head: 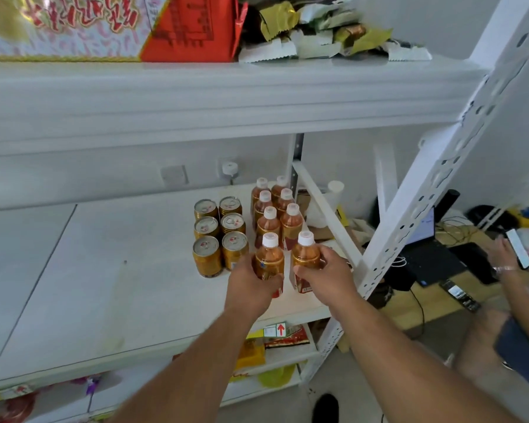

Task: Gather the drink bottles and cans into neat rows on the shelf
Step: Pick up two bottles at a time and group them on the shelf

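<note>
Bottles front the two rows: your left hand (252, 286) and right hand (324, 274) each grip one; next, release at twelve o'clock.

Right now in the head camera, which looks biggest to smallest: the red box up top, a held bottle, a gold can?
1. Red box
2. Bottle in the left hand
3. Front gold can

The bottle sits nearer the camera than the can, so that gap is unsure.

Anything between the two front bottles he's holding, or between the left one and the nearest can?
Head view: only a narrow strip of bare shelf between left bottle and right bottle. Nothing visible between left bottle and nearest can.
</note>
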Demonstrator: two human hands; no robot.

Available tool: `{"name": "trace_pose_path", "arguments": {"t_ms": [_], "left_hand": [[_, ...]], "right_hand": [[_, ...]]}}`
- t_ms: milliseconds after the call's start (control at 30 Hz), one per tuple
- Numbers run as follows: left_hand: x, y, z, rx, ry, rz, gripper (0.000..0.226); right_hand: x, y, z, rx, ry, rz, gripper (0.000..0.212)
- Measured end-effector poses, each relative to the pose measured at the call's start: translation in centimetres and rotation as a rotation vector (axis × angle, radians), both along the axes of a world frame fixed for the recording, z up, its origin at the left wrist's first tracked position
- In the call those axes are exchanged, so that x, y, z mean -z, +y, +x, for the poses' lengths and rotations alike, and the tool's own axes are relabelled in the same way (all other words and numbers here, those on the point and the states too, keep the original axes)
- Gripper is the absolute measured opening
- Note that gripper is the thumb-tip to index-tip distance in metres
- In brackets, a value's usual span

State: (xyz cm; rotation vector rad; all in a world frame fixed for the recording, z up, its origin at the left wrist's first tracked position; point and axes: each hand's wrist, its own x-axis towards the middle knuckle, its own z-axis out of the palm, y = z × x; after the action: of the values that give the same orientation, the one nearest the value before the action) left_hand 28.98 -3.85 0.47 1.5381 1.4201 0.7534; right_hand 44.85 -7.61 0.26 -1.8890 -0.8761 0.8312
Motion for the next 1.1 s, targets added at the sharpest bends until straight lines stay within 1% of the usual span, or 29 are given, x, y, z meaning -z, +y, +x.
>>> {"name": "trace_pose_path", "arguments": {"t_ms": [100,200,400,533,633,767,900,1100], "left_hand": [[0.6,1.2,1.2,-0.015,0.019,0.003,0.049],[1.4,2.3,2.5,-0.034,0.018,0.004,0.047],[2.1,3.5,3.7,-0.065,0.004,-0.03,0.054],[2.6,4.3,3.9,-0.09,0.006,-0.047,0.058],[3.1,4.8,4.0,-0.097,0.027,-0.052,0.06],[3.4,5.1,4.5,-0.103,0.066,-0.026,0.059],[3.7,5.6,5.0,-0.132,0.042,-0.022,0.057],[4.3,5.6,5.3,-0.141,0.075,-0.018,0.057]], "right_hand": [[0.2,1.2,1.0,-0.022,-0.009,-0.028,0.055],[0.7,2.4,1.8,-0.051,-0.017,-0.049,0.063],[1.7,4.0,2.6,-0.119,-0.047,-0.076,0.059],[2.2,4.9,2.9,-0.129,-0.047,-0.091,0.067],[2.2,5.5,3.2,-0.152,-0.055,-0.095,0.068],[2.3,6.0,3.4,-0.172,-0.084,-0.108,0.069],[2.4,6.5,3.6,-0.18,-0.075,-0.097,0.07],[2.6,6.8,3.5,-0.181,-0.058,-0.111,0.069]]}}
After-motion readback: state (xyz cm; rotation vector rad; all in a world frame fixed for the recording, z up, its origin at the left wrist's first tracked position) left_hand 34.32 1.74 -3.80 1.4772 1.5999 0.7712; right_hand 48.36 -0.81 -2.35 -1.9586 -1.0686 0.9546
